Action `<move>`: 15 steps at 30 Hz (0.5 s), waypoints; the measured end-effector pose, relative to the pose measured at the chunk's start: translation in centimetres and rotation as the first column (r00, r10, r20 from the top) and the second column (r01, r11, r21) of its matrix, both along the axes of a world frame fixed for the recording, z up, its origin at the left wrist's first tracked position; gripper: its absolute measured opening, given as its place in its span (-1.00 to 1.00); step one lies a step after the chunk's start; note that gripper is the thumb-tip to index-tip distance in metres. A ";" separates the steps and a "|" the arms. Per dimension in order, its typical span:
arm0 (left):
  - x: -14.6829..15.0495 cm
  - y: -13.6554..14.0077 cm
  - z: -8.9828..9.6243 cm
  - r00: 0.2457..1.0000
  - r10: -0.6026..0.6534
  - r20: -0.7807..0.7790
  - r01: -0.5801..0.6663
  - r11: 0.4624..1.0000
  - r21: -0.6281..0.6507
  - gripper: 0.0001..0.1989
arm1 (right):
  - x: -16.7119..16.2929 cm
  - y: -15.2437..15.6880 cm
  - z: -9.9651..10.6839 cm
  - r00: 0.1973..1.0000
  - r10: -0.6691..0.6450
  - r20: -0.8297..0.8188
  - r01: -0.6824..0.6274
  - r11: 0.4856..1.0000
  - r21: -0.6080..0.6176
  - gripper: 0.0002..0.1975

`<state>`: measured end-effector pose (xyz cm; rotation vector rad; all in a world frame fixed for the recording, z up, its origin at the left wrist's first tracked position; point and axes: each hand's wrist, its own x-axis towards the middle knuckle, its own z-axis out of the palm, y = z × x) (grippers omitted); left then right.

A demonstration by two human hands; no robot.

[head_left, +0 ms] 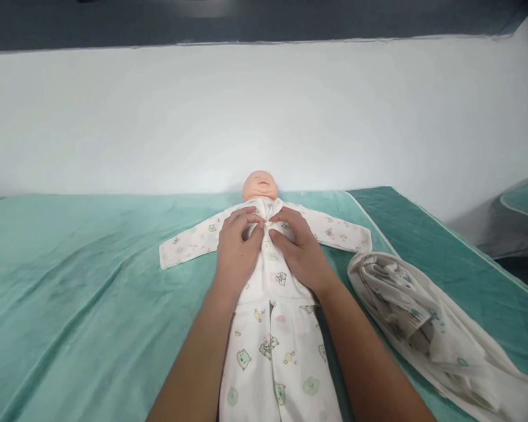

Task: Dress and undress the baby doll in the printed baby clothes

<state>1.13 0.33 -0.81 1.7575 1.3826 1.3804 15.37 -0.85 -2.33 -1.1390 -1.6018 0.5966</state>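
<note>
A baby doll (260, 185) lies on its back, dressed in a white printed baby shirt (273, 287) and matching printed pants (256, 363). The shirt's sleeves spread out to both sides. At the upper chest, my left hand (243, 237) pinches the left side of the shirt's front opening. My right hand (294, 240) pinches the other edge close beside it, thumb and forefinger near a button. Fingertips of both hands almost meet, so the fastening between them is partly hidden. Another button (266, 246) shows just below.
A crumpled white printed cloth (422, 328) lies to the right of the doll. Under everything is a green bed cover (92, 305) with soft wrinkles. A white wall (158, 117) rises directly behind the doll's head.
</note>
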 end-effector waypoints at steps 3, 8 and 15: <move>0.0 0.0 0.1 0.999 -0.003 -0.045 0.004 1.000 0.007 -0.84 | 0.0 0.1 -0.1 1.000 0.001 0.004 -0.001 1.000 0.001 -0.83; 0.1 -0.1 0.1 0.993 0.006 -0.120 -0.004 1.000 0.014 -0.84 | 0.0 0.3 -0.4 1.000 -0.006 0.000 0.006 1.000 0.006 -0.84; 0.2 0.0 0.1 0.992 0.032 -0.123 -0.027 0.999 0.036 -0.83 | -0.1 0.1 -0.3 0.997 -0.023 -0.079 0.022 1.000 -0.014 -0.75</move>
